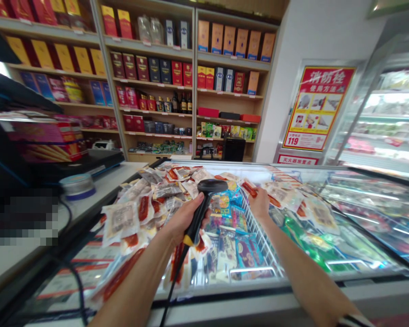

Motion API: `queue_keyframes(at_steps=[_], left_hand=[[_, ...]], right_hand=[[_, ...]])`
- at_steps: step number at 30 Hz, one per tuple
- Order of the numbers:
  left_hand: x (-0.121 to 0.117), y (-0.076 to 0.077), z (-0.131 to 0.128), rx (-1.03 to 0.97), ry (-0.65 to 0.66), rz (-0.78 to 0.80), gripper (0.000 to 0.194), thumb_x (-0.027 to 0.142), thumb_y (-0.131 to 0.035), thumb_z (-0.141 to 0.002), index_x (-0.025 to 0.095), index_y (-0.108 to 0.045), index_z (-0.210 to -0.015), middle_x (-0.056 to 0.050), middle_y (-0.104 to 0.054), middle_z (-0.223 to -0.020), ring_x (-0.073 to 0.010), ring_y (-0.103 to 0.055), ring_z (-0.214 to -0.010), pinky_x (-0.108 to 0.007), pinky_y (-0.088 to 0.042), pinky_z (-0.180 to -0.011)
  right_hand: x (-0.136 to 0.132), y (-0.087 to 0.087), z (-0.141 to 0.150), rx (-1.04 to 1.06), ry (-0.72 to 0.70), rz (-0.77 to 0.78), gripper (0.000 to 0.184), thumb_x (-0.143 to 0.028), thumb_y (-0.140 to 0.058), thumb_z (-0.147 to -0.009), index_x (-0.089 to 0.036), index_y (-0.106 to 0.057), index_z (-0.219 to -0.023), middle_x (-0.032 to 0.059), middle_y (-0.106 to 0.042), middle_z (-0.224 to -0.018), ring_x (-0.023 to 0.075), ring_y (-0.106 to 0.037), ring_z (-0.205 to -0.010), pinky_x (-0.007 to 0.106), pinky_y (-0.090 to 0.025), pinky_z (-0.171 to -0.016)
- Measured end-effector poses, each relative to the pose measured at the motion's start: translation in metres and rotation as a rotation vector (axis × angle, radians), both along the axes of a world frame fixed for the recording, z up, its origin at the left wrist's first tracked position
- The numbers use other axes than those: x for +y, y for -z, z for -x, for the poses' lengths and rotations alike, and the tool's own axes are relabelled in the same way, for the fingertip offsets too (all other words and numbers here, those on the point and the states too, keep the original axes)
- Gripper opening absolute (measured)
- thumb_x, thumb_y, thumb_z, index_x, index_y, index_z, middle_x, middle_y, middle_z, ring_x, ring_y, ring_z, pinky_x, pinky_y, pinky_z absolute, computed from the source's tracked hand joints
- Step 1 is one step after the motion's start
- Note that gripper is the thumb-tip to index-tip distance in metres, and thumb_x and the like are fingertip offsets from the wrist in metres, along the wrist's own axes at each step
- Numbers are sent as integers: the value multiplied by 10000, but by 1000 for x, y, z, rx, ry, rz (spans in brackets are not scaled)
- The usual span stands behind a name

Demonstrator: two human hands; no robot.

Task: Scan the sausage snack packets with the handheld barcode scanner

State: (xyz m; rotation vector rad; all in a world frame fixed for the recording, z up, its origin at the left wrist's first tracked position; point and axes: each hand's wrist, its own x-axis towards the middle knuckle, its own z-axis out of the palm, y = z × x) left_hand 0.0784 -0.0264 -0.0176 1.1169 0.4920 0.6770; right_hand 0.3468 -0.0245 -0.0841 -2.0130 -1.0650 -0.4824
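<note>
My left hand is wrapped round the handle of a black barcode scanner, whose head points away from me and whose cable runs down toward the front edge. Beneath and left of it, a heap of vacuum-packed food packets, some with reddish sausages, lies on the freezer's glass top. Over to the right, my right hand grips a sausage packet with reddish contents; its fingertips are partly hidden. More sealed packets lie just right of that hand.
Under the glass of the chest freezer, a white wire basket holds bagged goods. A counter with a roll of tape runs along the left. Shelves of boxes stand behind; a lit display fridge is at right.
</note>
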Motion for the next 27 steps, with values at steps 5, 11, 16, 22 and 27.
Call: queue_keyframes(at_steps=[5, 11, 16, 22, 27], left_hand=[[4, -1, 2, -3, -56, 12, 362, 482, -471, -690, 137, -533, -776, -6, -530, -561, -64, -450, -402, -175, -362, -370], [4, -4, 4, -35, -80, 25, 310, 440, -481, -705, 152, -515, -812, -2, -534, -548, -61, -458, -401, -157, -343, -368], [4, -7, 5, -25, -125, 28, 308, 439, -484, -703, 152, -515, -812, -3, -541, -552, -58, -454, -396, -157, -346, -362], [0, -8, 3, -15, -204, 35, 365, 469, -450, -713, 138, -525, -847, 4, -523, -522, -50, -437, -377, -152, -330, -352], [2, -7, 1, -21, -185, 70, 375, 467, -476, -697, 136, -520, -869, 12, -515, -509, -56, -445, -369, -159, -324, -349]], right_hand=[[-19, 0, -38, -117, 270, 277, 242, -255, -477, -683, -136, -553, -880, 124, -533, -900, 282, -426, -929, 437, -275, -767], [-25, -3, -59, -194, 380, 254, 307, -310, -479, -691, -133, -550, -932, 149, -496, -997, 304, -397, -976, 452, -273, -767], [28, -18, -31, -46, 86, 190, 388, -349, -340, -769, -118, -528, -1019, 145, -545, -965, 240, -477, -945, 350, -336, -771], [100, -21, -9, 379, 100, 287, 464, -426, -373, -735, -37, -603, -838, 232, -572, -909, 312, -523, -887, 417, -380, -703], [111, -15, -14, 397, 31, 133, 249, -247, -405, -702, -95, -594, -759, 180, -600, -855, 282, -540, -870, 402, -383, -724]])
